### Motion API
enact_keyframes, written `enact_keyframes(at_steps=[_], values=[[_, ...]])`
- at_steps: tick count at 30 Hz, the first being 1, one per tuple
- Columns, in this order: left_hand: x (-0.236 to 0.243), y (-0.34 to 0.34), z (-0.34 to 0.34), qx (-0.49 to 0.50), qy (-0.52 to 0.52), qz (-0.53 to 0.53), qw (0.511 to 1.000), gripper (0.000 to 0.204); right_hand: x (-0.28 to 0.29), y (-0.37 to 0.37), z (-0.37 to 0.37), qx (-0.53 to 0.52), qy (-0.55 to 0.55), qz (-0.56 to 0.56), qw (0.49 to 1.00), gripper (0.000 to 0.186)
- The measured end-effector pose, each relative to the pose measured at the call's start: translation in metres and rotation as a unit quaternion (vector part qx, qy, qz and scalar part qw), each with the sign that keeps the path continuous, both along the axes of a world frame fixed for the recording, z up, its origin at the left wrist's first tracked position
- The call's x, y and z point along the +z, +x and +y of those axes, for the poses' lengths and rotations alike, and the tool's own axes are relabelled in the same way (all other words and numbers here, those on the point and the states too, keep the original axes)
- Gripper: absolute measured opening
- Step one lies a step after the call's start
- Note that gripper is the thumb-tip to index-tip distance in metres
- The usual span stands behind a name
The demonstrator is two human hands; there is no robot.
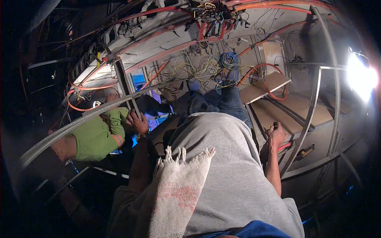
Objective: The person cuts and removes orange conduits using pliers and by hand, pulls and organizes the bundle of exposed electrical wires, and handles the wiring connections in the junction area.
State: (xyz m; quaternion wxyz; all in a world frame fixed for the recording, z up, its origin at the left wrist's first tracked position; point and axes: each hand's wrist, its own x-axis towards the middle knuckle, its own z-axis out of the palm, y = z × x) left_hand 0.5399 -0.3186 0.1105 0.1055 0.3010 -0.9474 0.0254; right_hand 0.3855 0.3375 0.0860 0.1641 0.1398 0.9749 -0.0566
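Note:
My left hand (138, 123) is closed around the lower end of a thin metal channel (124, 81), which slants up toward the orange conduit. My right hand (278, 135) is closed in a fist, with a small dark end showing above the fingers. What it grips is mostly hidden. Just beneath that hand lies a red bar-like piece (284, 147), and I cannot tell whether the two touch. A fringed pale cloth (180, 190) hangs over my grey shirt.
A co-worker in a green shirt (94, 137) is close on my left. A long curved metal strip (85, 119) crosses there. Tangled yellow cables (198, 71), a blue cable coil (229, 60) and boards (266, 88) lie beyond my feet. Metal framing (314, 115) and a bright lamp (360, 75) stand right.

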Motion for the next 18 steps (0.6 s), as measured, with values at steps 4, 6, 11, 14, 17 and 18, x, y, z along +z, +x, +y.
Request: enact_keyframes(at_steps=[4, 6, 11, 14, 17, 18], values=[[-0.001, -0.001, -0.003, 0.016, 0.006, -0.001, 1.0, 0.053, -0.003, 0.003, 0.003, 0.018, 0.017, 0.012, 1.0, 0.027], [-0.002, 0.001, -0.005, 0.0, 0.006, 0.006, 1.0, 0.054, -0.006, 0.003, 0.005, 0.024, 0.013, 0.028, 0.999, 0.027], [-0.005, 0.002, -0.005, -0.009, -0.013, 0.007, 1.0, 0.056, -0.014, 0.004, 0.009, 0.039, 0.032, 0.045, 0.998, 0.027], [-0.006, 0.003, -0.007, -0.018, -0.023, 0.011, 1.0, 0.055, -0.01, 0.0, 0.007, 0.008, 0.039, -0.016, 0.999, 0.033], [-0.006, 0.0, -0.004, 0.002, -0.023, 0.006, 1.0, 0.053, -0.011, 0.003, 0.01, -0.006, 0.008, -0.024, 1.0, 0.033], [-0.005, -0.001, -0.003, 0.0, -0.022, 0.006, 1.0, 0.053, -0.023, 0.009, 0.017, 0.004, 0.026, 0.004, 1.0, 0.032]])
